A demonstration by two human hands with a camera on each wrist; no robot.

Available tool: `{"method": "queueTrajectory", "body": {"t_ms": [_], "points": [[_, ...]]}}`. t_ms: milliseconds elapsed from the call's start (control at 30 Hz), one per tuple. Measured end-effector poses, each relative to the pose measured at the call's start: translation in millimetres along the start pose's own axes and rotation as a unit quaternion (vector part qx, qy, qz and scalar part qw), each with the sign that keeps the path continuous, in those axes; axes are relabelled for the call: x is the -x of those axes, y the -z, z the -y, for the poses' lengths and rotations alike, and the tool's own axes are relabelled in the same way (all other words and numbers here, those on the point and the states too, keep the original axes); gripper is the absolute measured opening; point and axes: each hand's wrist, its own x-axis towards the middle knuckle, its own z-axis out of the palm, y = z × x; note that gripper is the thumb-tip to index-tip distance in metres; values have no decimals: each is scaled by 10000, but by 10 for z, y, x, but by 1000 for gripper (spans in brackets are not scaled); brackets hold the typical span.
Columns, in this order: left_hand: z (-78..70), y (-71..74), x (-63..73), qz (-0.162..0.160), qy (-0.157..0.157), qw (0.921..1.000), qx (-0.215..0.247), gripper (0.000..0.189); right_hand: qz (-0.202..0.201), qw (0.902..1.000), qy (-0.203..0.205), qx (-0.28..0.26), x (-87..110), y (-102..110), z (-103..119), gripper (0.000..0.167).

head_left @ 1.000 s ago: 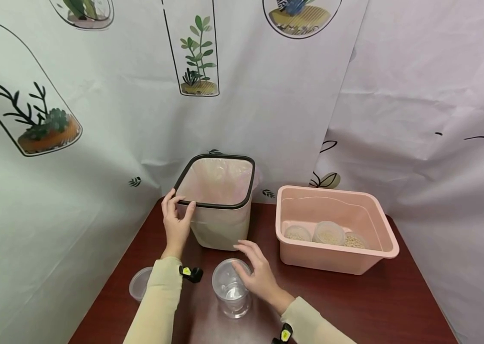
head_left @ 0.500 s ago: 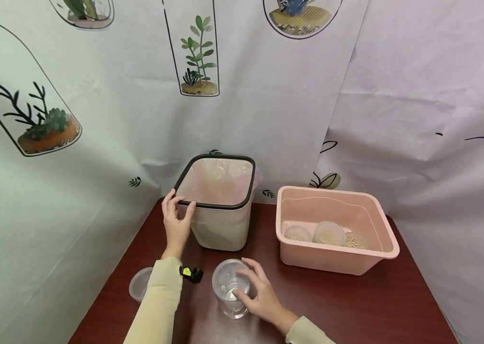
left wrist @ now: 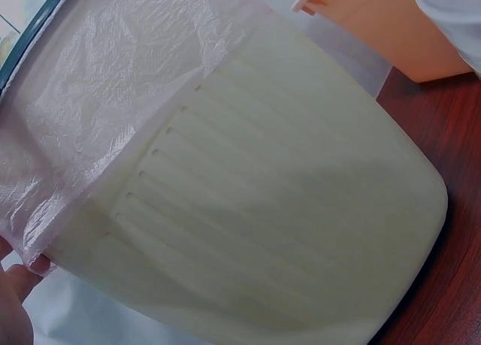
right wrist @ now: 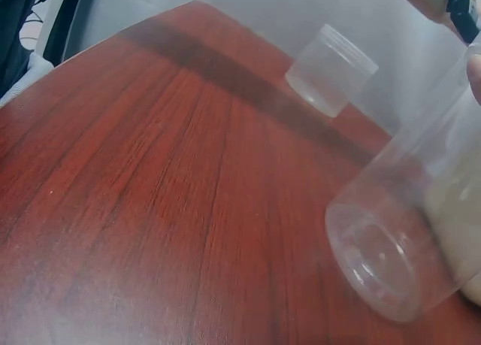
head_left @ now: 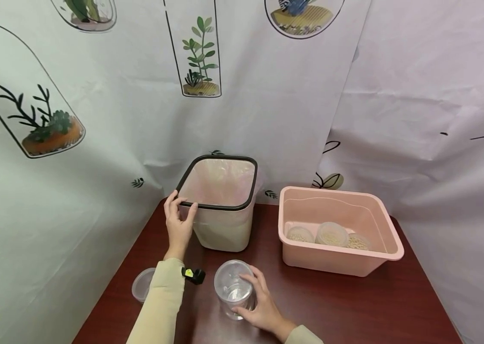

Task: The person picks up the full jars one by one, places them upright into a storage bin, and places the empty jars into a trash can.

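Observation:
My left hand point(head_left: 177, 228) grips the front left corner of a cream trash can point(head_left: 223, 235), its thumb at the front below the black rim and its fingers round the side. A thin, pinkish plastic bag point(left wrist: 128, 74) lines the can and folds over its outside; in the left wrist view my fingertips are at the bag's edge. My right hand point(head_left: 263, 306) has its thumb and fingers curled round the side of a tall clear plastic jar point(head_left: 226, 282), which has no lid. The jar stands upright on the table, just in front of the can.
A smaller translucent jar point(head_left: 141, 285) stands at the table's left edge, partly behind my left sleeve point(head_left: 158, 296). At the back right, a pink tub point(head_left: 323, 262) holds three round containers point(head_left: 332, 235) with pale grains or beans. A printed curtain hangs behind the dark red table point(head_left: 336, 306).
My right hand has come down and in to the tall jar and closed its fingers round it. The left hand has stayed at the trash can's rim.

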Motion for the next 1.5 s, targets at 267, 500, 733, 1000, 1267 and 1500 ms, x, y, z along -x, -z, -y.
{"method": "queueTrajectory", "body": {"t_ms": [267,500,733,1000,1267,1500], "points": [[-100,-17,9,6,-24,10000,58,30,-422,9981,429,135,-187,98,239,76],[-69,-15,2,-14,-62,10000,29,30,-608,9972,388,213,-302,199,299,77],[-81,-12,-5,5,-47,10000,18,30,-733,9964,340,246,-518,356,357,74],[-25,-16,-14,-35,-79,9999,69,30,-609,9979,167,155,-752,540,429,71],[270,-19,-35,-33,50,10000,-36,31,-748,9963,422,41,-1031,743,503,68],[293,-17,-22,-67,4,10000,-11,31,-872,9930,771,-214,-1317,942,595,68]]}}
